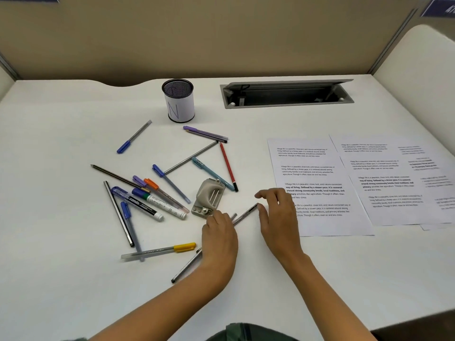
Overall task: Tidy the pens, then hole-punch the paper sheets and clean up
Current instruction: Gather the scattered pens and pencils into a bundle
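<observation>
Several pens and pencils lie scattered on the white desk (61,119), among them a yellow-capped pen (160,252), a white marker (167,205) and a red pencil (227,166). A grey hole punch (209,196) sits among them. A mesh pen holder (181,104) stands at the back, apart from the pens. My left hand (219,239) curls over a grey pen (246,214) just below the punch; a dark pen (187,267) runs under its wrist. My right hand (278,217) arches over the grey pen's far end, thumb touching its tip. Printed paper sheets (317,173) lie to the right.
A grey cable tray (288,94) with its lid raised is set into the desk at the back. Beige partition walls (221,40) close off the back and sides. A second pile of overlapping sheets (394,178) reaches the right edge.
</observation>
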The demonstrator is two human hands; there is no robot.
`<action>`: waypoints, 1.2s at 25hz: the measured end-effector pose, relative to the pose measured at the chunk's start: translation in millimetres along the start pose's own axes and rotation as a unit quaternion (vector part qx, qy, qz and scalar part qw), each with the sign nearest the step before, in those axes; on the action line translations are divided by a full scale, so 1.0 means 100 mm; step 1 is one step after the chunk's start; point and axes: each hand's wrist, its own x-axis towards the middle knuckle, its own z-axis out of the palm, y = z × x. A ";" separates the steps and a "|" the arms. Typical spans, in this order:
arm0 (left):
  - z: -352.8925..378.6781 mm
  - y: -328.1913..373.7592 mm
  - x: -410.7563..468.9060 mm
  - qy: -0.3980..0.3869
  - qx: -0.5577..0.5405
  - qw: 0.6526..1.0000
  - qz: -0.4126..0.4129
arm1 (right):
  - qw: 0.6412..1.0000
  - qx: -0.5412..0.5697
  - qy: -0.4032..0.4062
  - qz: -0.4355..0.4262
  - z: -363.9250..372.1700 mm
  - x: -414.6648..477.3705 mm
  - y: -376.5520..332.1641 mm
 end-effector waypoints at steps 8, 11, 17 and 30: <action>-0.11 -0.08 0.07 -0.025 -0.092 0.995 -0.010 | 1.000 0.004 0.002 -0.004 0.00 0.28 -0.03; -0.29 -0.19 0.11 -0.048 -0.200 0.979 0.007 | 0.999 0.038 -0.007 0.000 0.07 0.39 -0.05; -0.66 -0.65 0.32 0.060 -0.375 0.924 -0.043 | 0.990 0.126 -0.034 0.048 0.32 0.70 -0.10; -0.72 -1.19 1.28 0.108 -0.176 0.977 -0.050 | 0.977 -0.004 -0.203 0.061 0.73 1.31 -0.37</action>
